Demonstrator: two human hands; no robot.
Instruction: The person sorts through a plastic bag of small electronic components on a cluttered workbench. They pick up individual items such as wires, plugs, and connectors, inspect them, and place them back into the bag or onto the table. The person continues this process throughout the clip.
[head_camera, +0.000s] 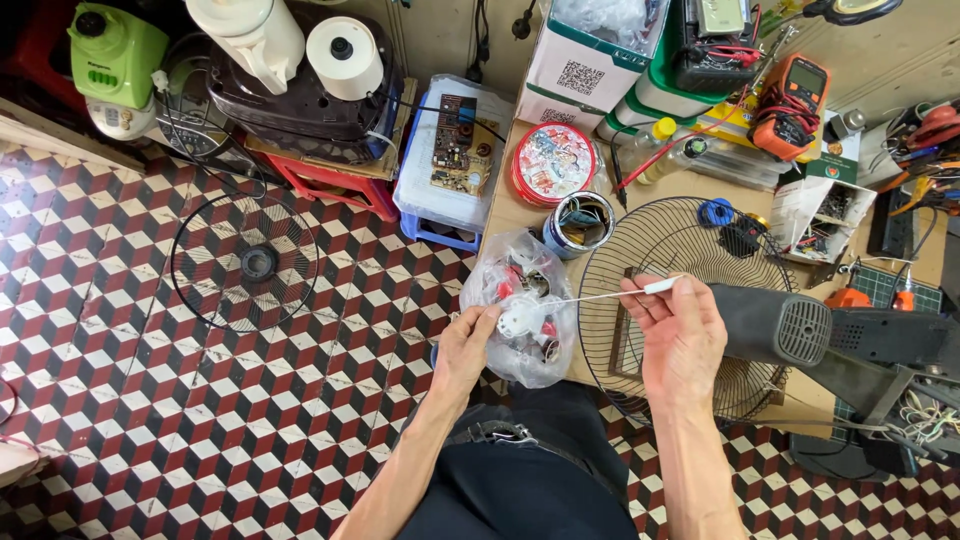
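My left hand (466, 345) pinches a small white round part (519, 320) in front of a clear plastic bag (528, 300) full of small red and white parts. A thin white cord (600, 296) runs from that part to a white plug-like end (662, 286), held between the fingers of my right hand (680, 335). The cord is stretched taut between both hands. Under my right hand lies a black wire fan guard (690, 240) on the wooden bench (520, 215).
A dark fan motor body (790, 325) lies right of my right hand. A round red tin (553, 163), a small open can (580, 222), boxes and a multimeter (792, 105) crowd the bench. Another fan guard (245, 263) lies on the tiled floor, near appliances and a circuit board (460, 145).
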